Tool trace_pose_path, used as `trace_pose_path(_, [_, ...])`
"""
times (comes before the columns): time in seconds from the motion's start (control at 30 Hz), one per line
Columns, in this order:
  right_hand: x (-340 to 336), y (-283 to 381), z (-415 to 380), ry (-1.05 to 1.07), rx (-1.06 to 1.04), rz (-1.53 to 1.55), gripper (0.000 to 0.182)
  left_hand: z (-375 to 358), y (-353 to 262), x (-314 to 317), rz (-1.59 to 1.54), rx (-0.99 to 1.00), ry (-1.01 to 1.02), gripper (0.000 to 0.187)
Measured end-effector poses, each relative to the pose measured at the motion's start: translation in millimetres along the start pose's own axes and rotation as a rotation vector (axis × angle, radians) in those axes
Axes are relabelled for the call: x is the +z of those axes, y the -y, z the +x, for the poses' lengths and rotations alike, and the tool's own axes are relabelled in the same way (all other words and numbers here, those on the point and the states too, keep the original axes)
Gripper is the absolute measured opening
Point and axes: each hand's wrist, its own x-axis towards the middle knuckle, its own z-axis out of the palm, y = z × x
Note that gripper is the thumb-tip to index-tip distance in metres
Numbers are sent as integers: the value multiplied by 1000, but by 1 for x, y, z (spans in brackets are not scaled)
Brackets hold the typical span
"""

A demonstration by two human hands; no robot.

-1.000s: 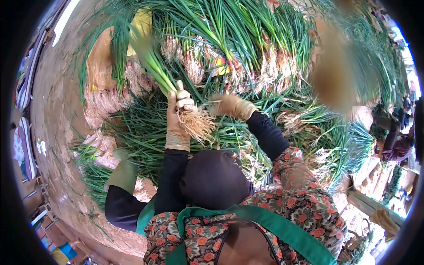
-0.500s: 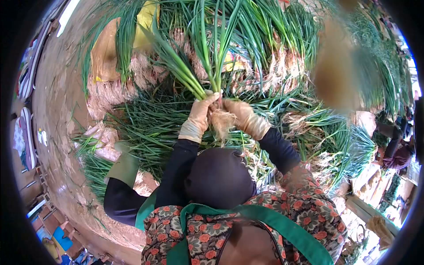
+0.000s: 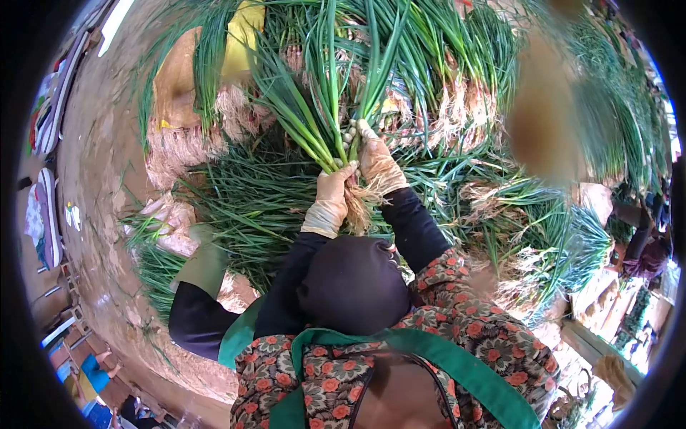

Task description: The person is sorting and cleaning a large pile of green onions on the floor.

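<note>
A bunch of spring onions (image 3: 311, 139) stands fanned out between my gloved hands, leaves pointing away and pale roots hanging down. My left hand (image 3: 331, 193) is closed round its lower stems, just above the roots. Slightly higher and to the right, my right hand (image 3: 378, 163) has its fingers wrapped round stalks of the bunch. Both gloves are cream-coloured and stained. Beneath the hands lies a layer of loose spring onions (image 3: 243, 193), part of it hidden by my arms and the dark rounded head covering in front.
Root-ended bundles of spring onions (image 3: 464, 100) line the far side, beside a tan sack (image 3: 177, 79) and yellow sacking (image 3: 243, 39). More piles (image 3: 529, 275) lie at right. A dark sleeve (image 3: 196, 318) with an olive cover shows at left. Brown blurs obscure the upper right.
My right hand has moved up and left, from beside the roots to higher on the stalks. My left hand has shifted slightly down and right. The bunch's leaves have spread wider.
</note>
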Motion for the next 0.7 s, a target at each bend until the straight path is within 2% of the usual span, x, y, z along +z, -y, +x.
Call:
trace_pose_path(0.07, [33, 13, -33, -238, 92, 118, 26, 2, 7, -5, -37, -43, 13, 8])
trace_pose_path(0.13, [8, 2, -23, -91, 52, 189, 27, 2, 8, -4, -65, -71, 45, 5])
trace_pose_path(0.17, [-24, -1, -4, -48, 121, 534, 25, 2, 8, -8, -74, -95, 78, 5])
trace_pose_path(0.2, [-18, 4, -21, 438, 119, 559, 24, 4, 7, -9, -84, -114, 111, 5])
trace_pose_path(0.27, [-1, 19, -23, -83, 1, 278, 22, -5, 1, -1, -135, -207, 269, 13])
trace_pose_path(0.33, [-12, 33, 1, -180, -65, 295, 23, -9, -2, 0, -302, -288, 398, 18])
trace_pose_path(0.4, [-15, 48, 4, 52, -11, -2, 28, -7, -8, -4, -291, -296, 469, 21])
trace_pose_path(0.43, [6, 48, -2, -84, 107, -40, 32, -7, -8, -5, -332, -322, 491, 21])
trace_pose_path(0.47, [24, 55, -13, 172, 262, -136, 33, -9, -6, -4, -375, -351, 514, 21])
trace_pose_path(0.53, [20, 49, -11, 292, 325, -72, 34, -12, -8, -3, -246, -356, 376, 19])
trace_pose_path(0.57, [17, 50, -10, 287, 230, -287, 30, -11, -7, -5, -192, -332, 334, 18])
trace_pose_path(0.6, [20, 44, -6, 118, 116, -530, 32, -10, -7, -7, -137, -308, 288, 17])
trace_pose_path(0.63, [15, 33, 4, 69, -103, -820, 31, -10, -8, -7, 26, -241, 142, 14])
trace_pose_path(0.67, [9, 19, 15, 16, -331, -1106, 31, -9, -6, -4, 55, -167, 100, 13])
trace_pose_path(0.7, [-19, 1, 41, -7, -353, -1189, 30, -9, -2, 4, 84, -94, 60, 13])
